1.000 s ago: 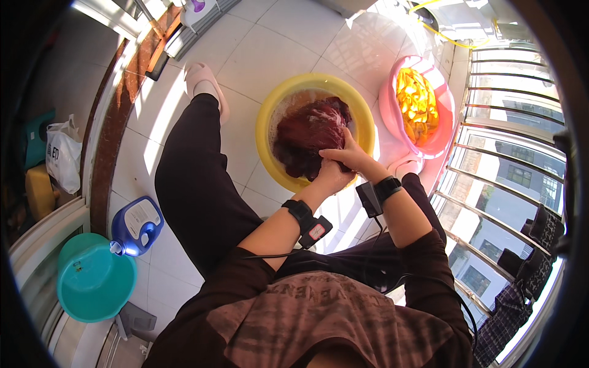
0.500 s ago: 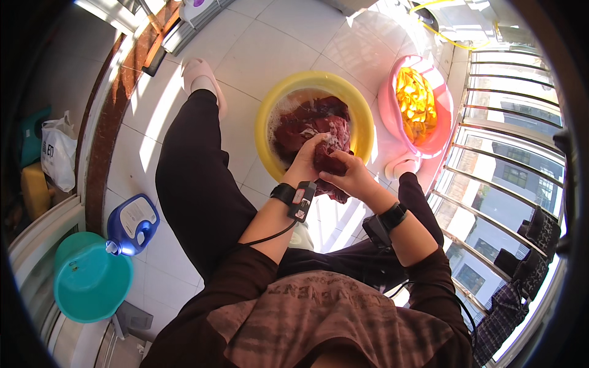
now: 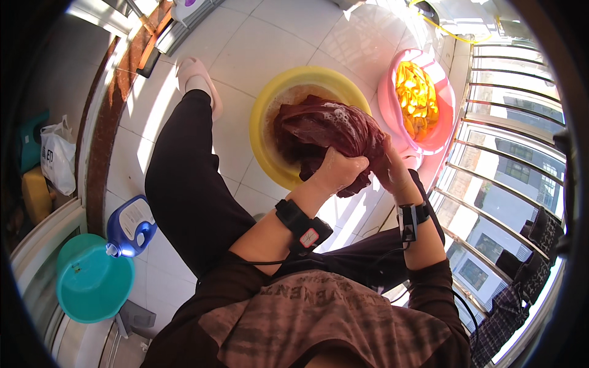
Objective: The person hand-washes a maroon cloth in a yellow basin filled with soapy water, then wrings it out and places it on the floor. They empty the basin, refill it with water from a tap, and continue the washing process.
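A wet, dark red garment (image 3: pixel 328 126) with patches of suds is bunched over a yellow basin (image 3: pixel 262 147). Part of it still lies in the soapy water; the rest is lifted over the basin's right side. My left hand (image 3: pixel 339 170) is closed round the cloth near the basin's near right rim. Just right of it, my right hand (image 3: pixel 391 165) grips the same cloth, its fingers partly hidden behind the folds. A loose end of the garment hangs below both hands.
At the right stands a pink basin (image 3: pixel 388 113) holding yellow-orange cloth (image 3: pixel 416 92), beside a barred railing (image 3: pixel 491 156). A blue detergent bottle (image 3: pixel 132 224) and a teal basin (image 3: pixel 95 306) are at the left. My slippered foot (image 3: pixel 199 76) rests on the tiles.
Both hands have shifted, the right one up and rightward. The garment is now lifted and pulled toward the basin's right side, where before it was mostly bunched in the water.
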Tool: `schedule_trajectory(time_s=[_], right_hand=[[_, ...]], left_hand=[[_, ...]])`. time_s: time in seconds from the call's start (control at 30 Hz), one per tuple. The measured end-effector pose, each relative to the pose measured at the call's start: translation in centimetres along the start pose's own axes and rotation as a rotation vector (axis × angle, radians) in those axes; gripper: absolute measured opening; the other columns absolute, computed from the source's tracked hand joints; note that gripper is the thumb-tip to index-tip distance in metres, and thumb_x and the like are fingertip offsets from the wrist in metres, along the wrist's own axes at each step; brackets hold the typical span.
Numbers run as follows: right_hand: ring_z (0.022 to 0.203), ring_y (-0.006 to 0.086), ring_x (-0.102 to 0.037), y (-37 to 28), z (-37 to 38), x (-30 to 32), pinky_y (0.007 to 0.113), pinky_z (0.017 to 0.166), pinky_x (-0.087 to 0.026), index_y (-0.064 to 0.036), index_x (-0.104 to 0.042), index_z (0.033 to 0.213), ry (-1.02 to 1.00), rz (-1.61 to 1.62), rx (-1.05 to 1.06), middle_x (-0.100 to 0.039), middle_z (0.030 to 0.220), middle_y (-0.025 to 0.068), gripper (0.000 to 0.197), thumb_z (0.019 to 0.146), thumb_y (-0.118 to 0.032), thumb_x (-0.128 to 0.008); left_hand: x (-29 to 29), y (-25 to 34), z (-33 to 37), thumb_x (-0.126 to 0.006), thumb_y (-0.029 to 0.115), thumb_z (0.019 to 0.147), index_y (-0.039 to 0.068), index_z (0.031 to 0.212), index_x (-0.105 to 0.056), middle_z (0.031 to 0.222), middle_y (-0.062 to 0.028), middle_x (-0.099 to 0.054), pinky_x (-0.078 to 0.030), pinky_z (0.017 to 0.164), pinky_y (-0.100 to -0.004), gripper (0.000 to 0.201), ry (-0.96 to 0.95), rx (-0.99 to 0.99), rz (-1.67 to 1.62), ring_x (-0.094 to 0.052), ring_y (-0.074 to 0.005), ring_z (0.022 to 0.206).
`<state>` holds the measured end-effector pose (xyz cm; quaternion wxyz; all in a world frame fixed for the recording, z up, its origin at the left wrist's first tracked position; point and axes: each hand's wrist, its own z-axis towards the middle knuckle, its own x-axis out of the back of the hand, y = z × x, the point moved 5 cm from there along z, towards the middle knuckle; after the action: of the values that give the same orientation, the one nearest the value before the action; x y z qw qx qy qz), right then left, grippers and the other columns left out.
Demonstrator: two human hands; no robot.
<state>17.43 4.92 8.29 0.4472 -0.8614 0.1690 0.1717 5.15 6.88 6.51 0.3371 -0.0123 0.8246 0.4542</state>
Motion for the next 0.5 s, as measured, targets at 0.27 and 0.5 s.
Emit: schedule_trajectory(time_s=[0.27,0.5], right_hand=[[0.103,0.025,-0.058,9.2,8.4,4.1,0.034,0.088,-0.047,-0.0047,-0.036,0.137,0.277,-0.897,-0.344,-0.059,0.113,0.0177,0.085,0.064,-0.021,-0.077],[0.083,0.0123,-0.059,9.2,6.1,2.8,0.025,0.074,-0.048,0.0037,-0.045,0.131,0.296,-0.83,-0.296,-0.063,0.096,0.0079,0.067,0.069,-0.009,-0.069]], left_hand=[[3.7,-12.7,0.2,-0.069,0.016,0.074,0.003,0.121,-0.053,0.113,-0.0113,-0.06,-0.048,0.085,-0.0359,0.051,-0.008,0.309,0.022,-0.059,-0.0226,0.104],[8.4,-10.3,1.1,-0.054,0.06,0.085,0.009,0.123,-0.053,0.119,-0.0091,-0.06,-0.046,0.095,-0.0418,0.064,0.253,0.51,-0.751,-0.058,-0.0258,0.107]])
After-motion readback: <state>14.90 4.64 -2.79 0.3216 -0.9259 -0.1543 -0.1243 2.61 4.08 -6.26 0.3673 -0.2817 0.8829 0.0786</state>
